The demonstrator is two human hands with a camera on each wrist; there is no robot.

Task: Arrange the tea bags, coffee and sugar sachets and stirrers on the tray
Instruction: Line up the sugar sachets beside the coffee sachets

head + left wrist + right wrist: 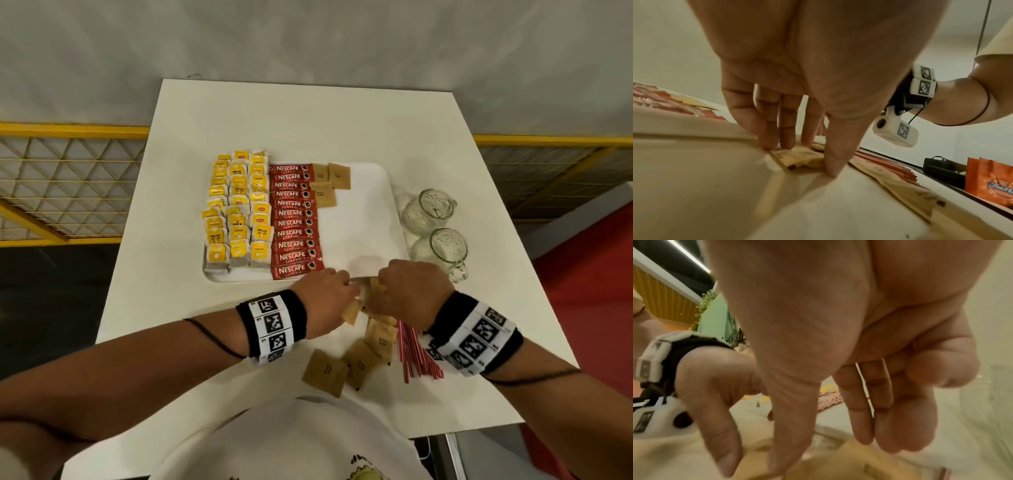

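Observation:
A white tray [363,212] holds rows of yellow tea bags [238,212], a column of red coffee sachets [294,222] and three brown sugar sachets [329,183] at its far end. Loose brown sugar sachets [359,359] lie on the table in front of the tray. Red stirrers [414,356] lie beside them, partly under my right wrist. My left hand [346,287] pinches a brown sachet [797,157] between thumb and fingertips at the tray's near rim. My right hand [380,284] points down over another sachet [849,467], thumb and fingers apart.
Two clear glass mugs [431,209] stand on the white table [274,113] just right of the tray. The tray's right half is bare. Yellow mesh railings flank the table. The table's near edge runs close to my body.

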